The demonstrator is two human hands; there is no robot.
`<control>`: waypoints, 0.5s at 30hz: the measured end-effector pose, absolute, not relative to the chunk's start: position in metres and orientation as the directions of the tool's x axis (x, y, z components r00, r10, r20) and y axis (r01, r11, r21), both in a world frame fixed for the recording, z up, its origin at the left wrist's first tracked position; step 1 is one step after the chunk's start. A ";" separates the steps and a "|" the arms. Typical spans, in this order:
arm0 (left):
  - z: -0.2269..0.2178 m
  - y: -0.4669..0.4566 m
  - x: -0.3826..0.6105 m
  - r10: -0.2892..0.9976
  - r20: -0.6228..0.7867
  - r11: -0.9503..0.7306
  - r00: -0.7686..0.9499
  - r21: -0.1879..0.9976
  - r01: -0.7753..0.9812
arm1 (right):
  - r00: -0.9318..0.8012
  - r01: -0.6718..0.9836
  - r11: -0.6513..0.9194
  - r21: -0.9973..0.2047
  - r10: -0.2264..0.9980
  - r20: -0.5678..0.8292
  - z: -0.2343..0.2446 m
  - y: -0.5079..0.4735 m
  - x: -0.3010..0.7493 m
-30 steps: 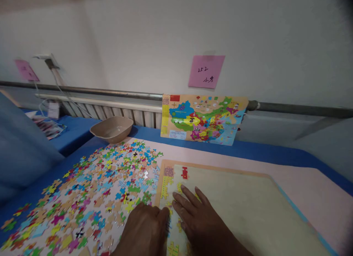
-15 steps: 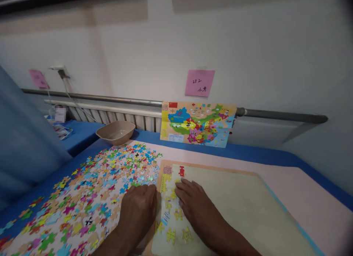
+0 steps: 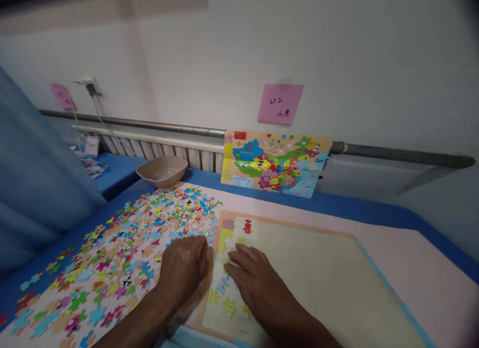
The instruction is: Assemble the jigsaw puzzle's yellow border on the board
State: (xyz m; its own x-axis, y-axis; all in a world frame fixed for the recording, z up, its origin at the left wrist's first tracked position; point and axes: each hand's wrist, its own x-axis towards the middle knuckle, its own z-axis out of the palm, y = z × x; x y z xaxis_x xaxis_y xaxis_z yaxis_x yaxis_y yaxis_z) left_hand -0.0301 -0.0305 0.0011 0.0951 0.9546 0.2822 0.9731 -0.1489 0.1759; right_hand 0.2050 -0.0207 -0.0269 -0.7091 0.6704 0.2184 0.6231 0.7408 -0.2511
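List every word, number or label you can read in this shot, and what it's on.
"252" – large pink note on the wall.
"小" – same note, below the number; the character after it is unclear.
Too small or blurred to read: the smaller pink note, the print on the map, the board's corner text and the pale blue puzzle piece.
The white label is pixelated.
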 end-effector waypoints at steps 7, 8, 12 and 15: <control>0.012 -0.027 -0.035 0.993 0.065 -0.116 0.102 0.263 0.958 | -0.775 0.586 0.771 -0.250 0.623 0.104 -0.028 -0.020 0.202; 0.014 -0.027 -0.036 0.993 0.034 -0.120 0.115 0.281 0.952 | -0.775 0.590 0.767 -0.253 0.626 0.090 -0.027 -0.020 0.203; 0.025 -0.029 -0.037 0.987 -0.033 -0.136 0.155 0.328 0.935 | -0.778 0.582 0.766 -0.272 0.622 0.087 -0.015 -0.021 0.207; 0.031 -0.032 -0.038 0.984 -0.039 -0.147 0.172 0.356 0.923 | -0.732 0.605 0.732 -0.312 0.666 0.143 0.006 -0.022 0.214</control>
State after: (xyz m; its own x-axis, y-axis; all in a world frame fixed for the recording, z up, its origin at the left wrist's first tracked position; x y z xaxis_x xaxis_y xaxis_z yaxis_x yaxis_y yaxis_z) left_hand -0.0383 -0.0317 0.0312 0.1719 0.9844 -0.0387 0.9227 -0.1471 0.3565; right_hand 0.2135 -0.0224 0.0065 -0.7321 0.6659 0.1433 0.6052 0.7324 -0.3120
